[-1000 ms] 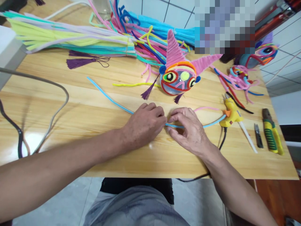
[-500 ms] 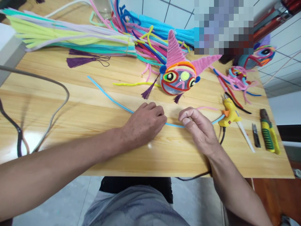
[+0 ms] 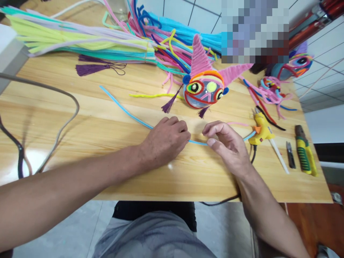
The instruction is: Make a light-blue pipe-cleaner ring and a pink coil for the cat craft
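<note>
A long light-blue pipe cleaner (image 3: 123,109) lies across the wooden table (image 3: 88,136). My left hand (image 3: 165,140) rests on it with fingers curled, pinching it at the fingertips. My right hand (image 3: 228,147) pinches the same pipe cleaner a short way to the right, thumb and forefinger closed on it. A bare thin stretch of it shows between the two hands. Just behind the hands sits a colourful pipe-cleaner mask (image 3: 204,87) with pink horns and purple tassels.
Bundles of pipe cleaners (image 3: 80,39) lie along the far edge. A yellow glue gun (image 3: 261,128), small snips (image 3: 290,154) and green-handled pliers (image 3: 305,150) lie at the right. Purple tassels (image 3: 91,68), a yellow pipe cleaner (image 3: 150,95) and grey cables (image 3: 61,122) lie left.
My right hand has slid to the right along the blue pipe cleaner, away from my left hand, baring a thin stretch between them. The left hand stays put.
</note>
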Tool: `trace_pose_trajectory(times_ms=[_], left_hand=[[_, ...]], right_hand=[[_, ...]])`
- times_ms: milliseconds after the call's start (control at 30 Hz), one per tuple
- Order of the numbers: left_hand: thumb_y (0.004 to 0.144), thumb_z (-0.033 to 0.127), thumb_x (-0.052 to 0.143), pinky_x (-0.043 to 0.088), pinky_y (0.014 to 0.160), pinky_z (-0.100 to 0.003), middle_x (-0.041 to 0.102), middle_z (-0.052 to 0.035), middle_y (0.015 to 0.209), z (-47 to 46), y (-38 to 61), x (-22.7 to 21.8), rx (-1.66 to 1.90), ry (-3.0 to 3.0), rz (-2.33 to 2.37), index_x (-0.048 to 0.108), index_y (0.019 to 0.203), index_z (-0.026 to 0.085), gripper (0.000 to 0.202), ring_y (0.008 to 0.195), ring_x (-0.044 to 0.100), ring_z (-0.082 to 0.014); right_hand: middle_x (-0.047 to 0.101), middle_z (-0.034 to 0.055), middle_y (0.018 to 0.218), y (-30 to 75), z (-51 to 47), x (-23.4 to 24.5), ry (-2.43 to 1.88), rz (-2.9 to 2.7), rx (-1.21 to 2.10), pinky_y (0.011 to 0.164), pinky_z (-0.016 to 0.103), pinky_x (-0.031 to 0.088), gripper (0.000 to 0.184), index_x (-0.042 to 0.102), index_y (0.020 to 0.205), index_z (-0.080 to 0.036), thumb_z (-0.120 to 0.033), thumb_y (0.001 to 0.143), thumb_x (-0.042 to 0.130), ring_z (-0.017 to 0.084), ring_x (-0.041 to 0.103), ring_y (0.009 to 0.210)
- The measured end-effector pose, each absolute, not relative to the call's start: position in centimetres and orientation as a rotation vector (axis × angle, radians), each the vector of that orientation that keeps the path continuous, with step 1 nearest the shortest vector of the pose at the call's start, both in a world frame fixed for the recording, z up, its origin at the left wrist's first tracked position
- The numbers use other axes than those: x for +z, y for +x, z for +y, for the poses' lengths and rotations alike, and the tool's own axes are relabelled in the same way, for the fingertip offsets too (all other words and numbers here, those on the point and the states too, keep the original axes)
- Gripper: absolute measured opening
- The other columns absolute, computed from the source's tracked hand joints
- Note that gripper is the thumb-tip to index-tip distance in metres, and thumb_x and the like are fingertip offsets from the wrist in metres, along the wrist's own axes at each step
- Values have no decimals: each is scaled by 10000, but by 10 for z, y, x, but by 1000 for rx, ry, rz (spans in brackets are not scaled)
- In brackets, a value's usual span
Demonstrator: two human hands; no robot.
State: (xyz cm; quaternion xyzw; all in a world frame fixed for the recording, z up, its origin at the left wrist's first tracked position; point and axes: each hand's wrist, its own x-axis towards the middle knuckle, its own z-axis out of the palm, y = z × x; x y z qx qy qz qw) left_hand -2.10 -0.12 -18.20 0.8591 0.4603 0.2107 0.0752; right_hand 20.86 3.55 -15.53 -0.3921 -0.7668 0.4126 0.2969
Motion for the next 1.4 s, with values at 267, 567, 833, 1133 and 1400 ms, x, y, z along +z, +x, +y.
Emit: trace_pose_trajectory(times_ms=[267,567,833,1133,1400], left_hand=[[1021,205,543,420,825,-369,718,-69,1010,-1,-20,-183,638,2563,1392,737,917,186,221,923,560,-209],[1015,205,555,417,822,-363,716,-66,1014,-1,-21,-182,621,2568,1384,738,922,188,206,927,559,-214],[1006,225,565,421,831,-366,709,-76,1028,-1,-21,-180,601,2567,1379,726,944,175,180,928,565,-217],[959,227,590,459,876,-385,706,-90,1055,-2,-21,-180,622,2530,1367,713,1026,165,154,988,584,-240],[976,179,523,457,862,-393,700,-90,1059,-2,-21,-178,574,2536,1372,713,955,166,191,954,573,-237]], right_hand=[[669,7,880,213,35,-169,-1109,-1916,1013,715,323,537,129,621,1016,-255,-325,940,698,166,627,772],[676,33,872,210,39,-152,-1015,-2319,575,771,388,537,61,667,997,-258,-288,944,672,215,653,829],[665,65,898,207,39,-158,-857,-2550,467,782,423,499,67,635,949,-229,-193,893,628,246,637,847],[632,52,861,206,38,-163,-865,-2590,483,781,399,475,67,629,913,-221,-161,918,598,225,606,815],[616,41,833,203,38,-163,-832,-2571,450,764,372,475,81,621,895,-208,-130,915,617,208,586,788]])
